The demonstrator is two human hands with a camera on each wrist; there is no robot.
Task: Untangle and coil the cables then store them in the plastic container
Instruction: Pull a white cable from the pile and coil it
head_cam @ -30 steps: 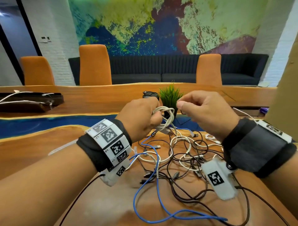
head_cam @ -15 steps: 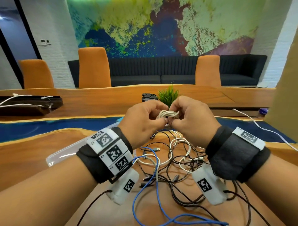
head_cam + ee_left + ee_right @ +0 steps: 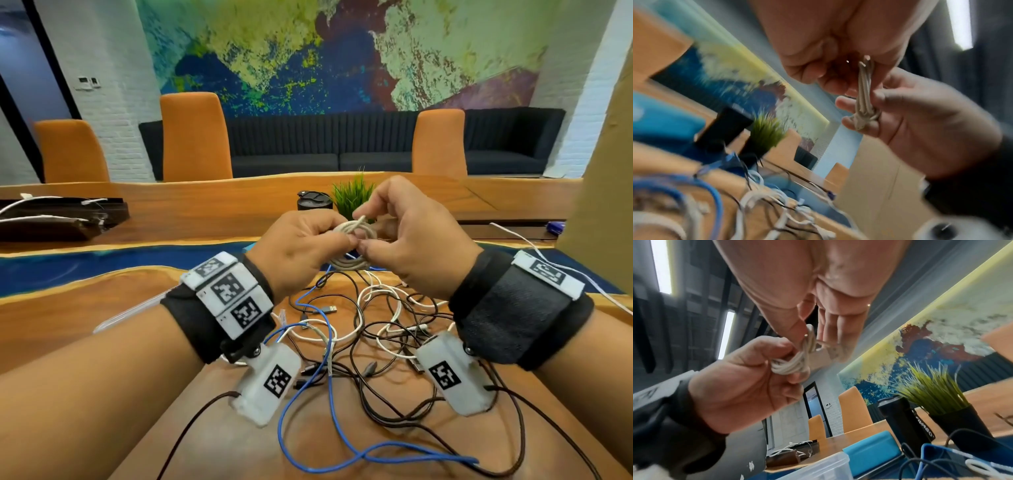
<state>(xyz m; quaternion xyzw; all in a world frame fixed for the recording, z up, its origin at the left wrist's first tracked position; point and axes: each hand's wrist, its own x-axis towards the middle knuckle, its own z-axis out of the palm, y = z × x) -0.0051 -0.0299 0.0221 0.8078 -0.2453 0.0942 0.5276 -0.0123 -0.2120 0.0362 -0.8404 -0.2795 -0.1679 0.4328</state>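
A small coil of off-white cable (image 3: pixel 352 248) hangs above the table between both hands. My left hand (image 3: pixel 342 244) pinches its left side with thumb and fingers. My right hand (image 3: pixel 367 238) pinches the right side, and a loose cable end sticks up by its fingers. In the left wrist view the coil (image 3: pixel 865 97) is seen edge-on between the left hand (image 3: pixel 830 76) and right hand (image 3: pixel 863 113). The right wrist view shows the coil (image 3: pixel 793 366) in the same two-handed hold. A tangle of black, white and blue cables (image 3: pixel 363 329) lies below. The clear plastic container (image 3: pixel 132 313) sits partly hidden under my left wrist.
A black tumbler (image 3: pixel 313 201) and a small potted plant (image 3: pixel 353 195) stand just beyond my hands. A dark tray with white cables (image 3: pixel 54 219) lies far left. Cardboard (image 3: pixel 603 164) rises at the right, with a white cable (image 3: pixel 534 251) trailing beside it.
My hands were apart, the right pulling the cable end; they came together and now hold the wound coil as a flat ring, slightly higher. My right fingers have loosened.
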